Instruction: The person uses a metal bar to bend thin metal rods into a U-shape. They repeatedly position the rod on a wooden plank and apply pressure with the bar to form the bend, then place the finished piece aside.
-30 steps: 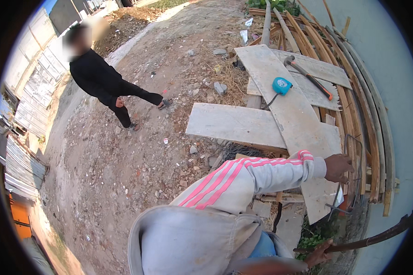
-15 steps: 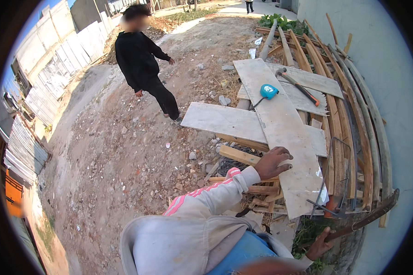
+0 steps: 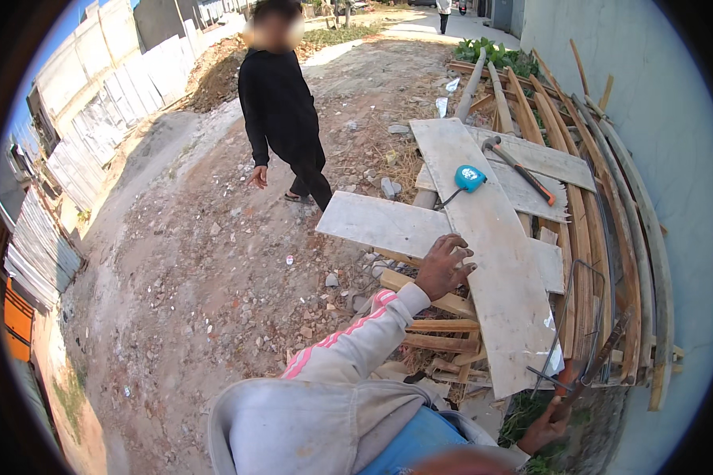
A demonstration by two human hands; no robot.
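My right hand (image 3: 545,427) is closed round the handle of a machete (image 3: 608,348), a long, dark, rusty-looking blade slanting up to the right. My left hand (image 3: 444,267) is open, fingers apart and slightly bent, at the left edge of a long pale board (image 3: 511,297); whether it touches is unclear. This board lies over a shorter pale board (image 3: 380,220) that sticks out left. Upon the long board sits a teal tape measure (image 3: 470,179). A claw hammer (image 3: 523,172) with an orange-tipped handle rests on the boards to its right.
Long timber strips and poles (image 3: 634,229) are piled beside a pale wall (image 3: 673,150). A bent metal rod (image 3: 562,309) stands by the machete. A person in black (image 3: 281,119) walks on the stony ground (image 3: 206,277) at left. Another person (image 3: 444,16) is far off.
My left hand has lifted off the long board and moved up and left. The machete has swung inward, its blade more upright. The person in black has come nearer, to the right.
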